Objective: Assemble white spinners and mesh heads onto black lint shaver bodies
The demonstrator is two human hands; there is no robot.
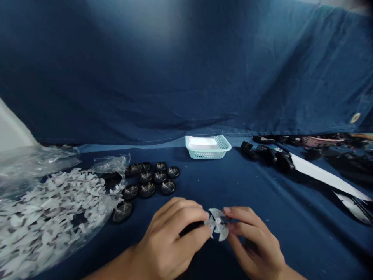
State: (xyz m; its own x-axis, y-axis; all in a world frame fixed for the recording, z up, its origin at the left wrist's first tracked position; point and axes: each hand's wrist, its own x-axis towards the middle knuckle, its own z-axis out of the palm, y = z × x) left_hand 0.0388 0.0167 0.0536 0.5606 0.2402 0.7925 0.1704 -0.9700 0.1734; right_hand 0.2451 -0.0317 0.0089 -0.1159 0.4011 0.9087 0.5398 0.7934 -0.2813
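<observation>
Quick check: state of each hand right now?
Left hand: closed, holding the fan.
Right hand: at the fan's right side; whether it grips can't be told.

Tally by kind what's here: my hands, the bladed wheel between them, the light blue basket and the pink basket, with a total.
Hands: 2 (left hand, right hand)
Wheel: 1
Blue basket: 1
Pink basket: 1
Total: 5

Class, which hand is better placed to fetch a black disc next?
Probably the left hand: the black discs lie on its side, nearer to it than to the right hand. Both hands touch the pale finned piece, though.
</observation>
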